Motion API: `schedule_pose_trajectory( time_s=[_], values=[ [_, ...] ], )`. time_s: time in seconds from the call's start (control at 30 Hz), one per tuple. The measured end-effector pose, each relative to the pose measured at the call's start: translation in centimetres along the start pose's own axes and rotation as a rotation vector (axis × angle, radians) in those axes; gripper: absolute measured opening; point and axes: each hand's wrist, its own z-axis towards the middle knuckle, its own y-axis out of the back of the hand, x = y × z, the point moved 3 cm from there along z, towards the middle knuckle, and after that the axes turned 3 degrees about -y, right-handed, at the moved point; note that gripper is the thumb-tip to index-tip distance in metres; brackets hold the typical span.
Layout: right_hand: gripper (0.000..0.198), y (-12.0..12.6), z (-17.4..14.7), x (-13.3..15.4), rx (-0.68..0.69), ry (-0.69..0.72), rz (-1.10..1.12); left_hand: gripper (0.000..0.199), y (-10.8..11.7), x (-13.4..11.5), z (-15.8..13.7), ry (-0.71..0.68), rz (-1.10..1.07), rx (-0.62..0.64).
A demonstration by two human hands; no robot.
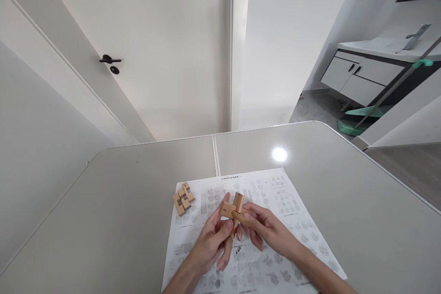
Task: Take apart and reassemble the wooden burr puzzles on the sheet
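Note:
Between my two hands, just above the printed sheet, are interlocking wooden puzzle pieces [228, 210] joined in a cross shape. My left hand [214, 238] grips them from the left, thumb low on the near side and a finger raised behind. From the right, my right hand [267, 227] holds the same pieces, its thumb and fingers closed round the right end. On the sheet's upper left corner lies a small cluster of notched wooden blocks [183, 198], apart from both hands. My fingers partly hide the joint of the held pieces.
A large white sheet [262, 188] with small printed diagrams lies under my hands on the grey table [144, 220]. A seam [216, 156] runs across the tabletop. Beyond are a door [165, 55], a sink cabinet [365, 71] and a green dustpan [351, 127].

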Motion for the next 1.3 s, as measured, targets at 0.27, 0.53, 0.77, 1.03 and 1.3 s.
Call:
schedule_pose_trajectory(
  time_s=[0.27,0.53,0.77,1.03,1.3],
  values=[
    [0.044,-0.4,-0.1,0.6,0.037,-0.046,0.046,0.079,0.2,-0.2,0.0,0.008,-0.039,-0.106],
    [0.039,0.1,-0.1,0.2,-0.005,-0.121,0.354,0.084,0.1,-1.1,0.1,-0.017,0.074,-0.221],
    [0.033,4.1,0.2,0.2,-0.371,-0.040,0.541,0.068,0.0,-1.8,0.1,-0.024,0.098,-0.296],
    [0.018,7.7,0.5,-0.8,-0.476,0.112,0.838,0.061,0.0,-1.8,0.3,-0.018,0.112,-0.278],
    [0.019,7.9,0.6,-0.9,-0.421,0.128,1.109,0.035,-0.6,-2.0,0.3,-0.032,0.239,-0.177]
  ],
)
